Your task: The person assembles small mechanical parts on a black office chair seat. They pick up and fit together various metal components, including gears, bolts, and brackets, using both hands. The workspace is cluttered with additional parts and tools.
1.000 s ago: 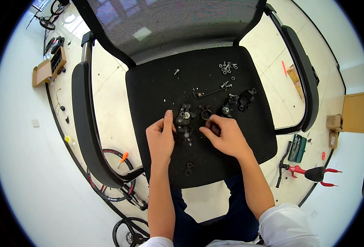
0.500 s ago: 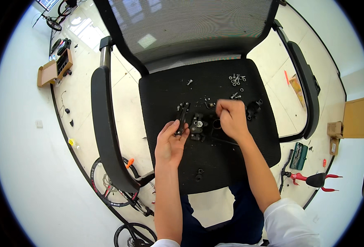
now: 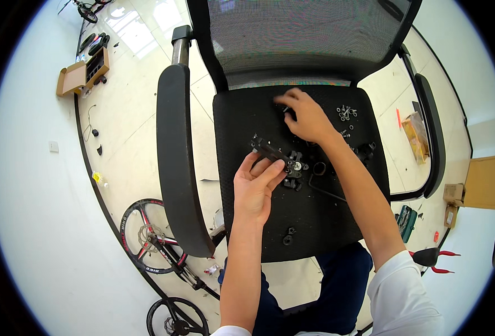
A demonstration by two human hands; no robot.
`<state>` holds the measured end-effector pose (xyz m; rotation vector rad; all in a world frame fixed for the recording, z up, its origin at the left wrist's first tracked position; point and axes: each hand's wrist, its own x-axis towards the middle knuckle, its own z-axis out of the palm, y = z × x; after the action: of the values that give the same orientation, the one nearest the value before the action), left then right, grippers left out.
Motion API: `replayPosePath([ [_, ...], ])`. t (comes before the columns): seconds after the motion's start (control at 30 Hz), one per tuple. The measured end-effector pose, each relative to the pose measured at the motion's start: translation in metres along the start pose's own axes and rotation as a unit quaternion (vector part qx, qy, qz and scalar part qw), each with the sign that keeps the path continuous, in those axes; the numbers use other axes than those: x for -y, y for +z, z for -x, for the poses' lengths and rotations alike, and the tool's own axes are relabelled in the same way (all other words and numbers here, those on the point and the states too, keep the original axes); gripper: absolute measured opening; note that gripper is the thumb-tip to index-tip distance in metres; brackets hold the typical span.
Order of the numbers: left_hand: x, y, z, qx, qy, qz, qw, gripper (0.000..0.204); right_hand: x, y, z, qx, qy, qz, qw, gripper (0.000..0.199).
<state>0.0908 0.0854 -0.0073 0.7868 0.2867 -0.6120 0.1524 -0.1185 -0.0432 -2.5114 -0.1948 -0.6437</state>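
L hand (image 3: 256,185): grasping a black bar (image 3: 268,148), thumb on near side, fingers beneath. Bar = long, narrow, matte blk, w/ small bright metal spots at the far end; held tilted above the chair seat (image 3: 258,227), far end toward upper L, near end by the thumb tip. Finer detail too small to read.

R hand (image 3: 309,115): over rear of seat, fingers bent, thumb apart from them; fingertips blurred. Small metal screw (image 3: 286,110) shows right at the fingers (can't tell if gripped or only near).

Just R of bar's near end: blk mech. assembly (image 3: 296,168) on seat, w/ round silver bolt head approx. mid; bar overlaps its edge in view, contact unclear. Next to it, dark ring (image 3: 319,168), then L-bent rod (image 3: 327,192) running toward R forearm. Nuts + bolts (image 3: 346,112) in loose cluster, rear R. Small blk fitting (image 3: 289,236) alone near front edge.
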Motion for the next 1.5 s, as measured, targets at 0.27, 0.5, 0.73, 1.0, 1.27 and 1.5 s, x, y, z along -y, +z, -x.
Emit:
replayPosePath([
  [0.27,-0.002,0.013,0.005,-0.020,0.020,-0.002,1.000,0.039,0.042,-0.042,0.038,0.022,0.270,-0.263,0.926,0.017],
  [0.5,0.012,0.009,0.002,-0.073,0.005,-0.002,0.997,0.029,0.095,-0.075,0.094,-0.032,0.381,-0.511,0.770,0.022],
  [0.73,0.018,0.013,-0.001,-0.090,0.005,0.047,0.995,0.033,0.095,-0.073,0.098,-0.037,0.395,-0.521,0.755,0.017],
  [1.0,0.028,0.016,-0.003,-0.084,-0.019,0.050,0.995,0.029,0.092,-0.076,0.099,-0.034,0.375,-0.493,0.784,0.013],
  [1.27,0.028,0.018,-0.001,-0.048,-0.046,-0.005,0.998,0.024,0.088,-0.078,0.101,-0.057,0.375,-0.496,0.781,0.012],
  [1.5,0.027,0.018,0.002,-0.047,-0.033,-0.033,0.998,0.026,0.092,-0.077,0.100,-0.044,0.364,-0.487,0.793,0.013],
])
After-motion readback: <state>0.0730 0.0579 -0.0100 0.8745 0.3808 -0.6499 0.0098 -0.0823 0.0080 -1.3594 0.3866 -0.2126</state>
